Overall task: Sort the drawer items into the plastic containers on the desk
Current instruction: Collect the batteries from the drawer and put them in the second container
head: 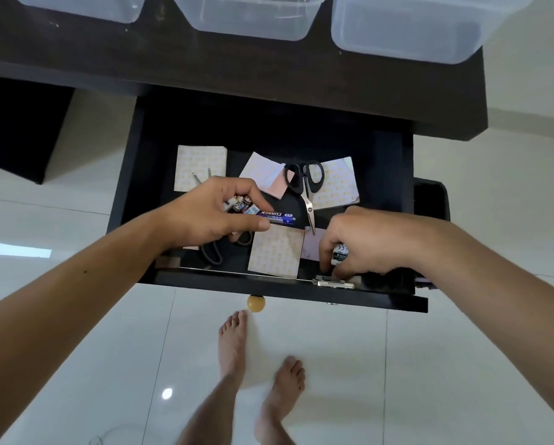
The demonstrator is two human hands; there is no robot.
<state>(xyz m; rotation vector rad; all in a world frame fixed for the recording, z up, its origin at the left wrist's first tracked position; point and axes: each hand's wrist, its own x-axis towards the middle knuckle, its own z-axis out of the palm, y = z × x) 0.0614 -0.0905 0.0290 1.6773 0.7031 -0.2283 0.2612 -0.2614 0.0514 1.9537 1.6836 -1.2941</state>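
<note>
The black drawer (288, 292) stands pulled out below the desk. My left hand (211, 213) hovers over its middle, shut on a bunch of batteries (240, 204), a blue one (277, 217) sticking out to the right. My right hand (362, 242) is at the drawer's front right, shut on a white battery (339, 253). Black-handled scissors (304, 184) lie among patterned paper pads (275, 252). A second pair of scissors (211, 252) lies partly under my left hand. Three clear plastic containers (407, 33) sit on the desk above.
The dark desk top (237, 69) runs across the top. A metal lock plate (333, 283) sits on the drawer's front rail, with a round knob (255, 303) below it. My bare feet (233, 342) stand on a glossy white tile floor.
</note>
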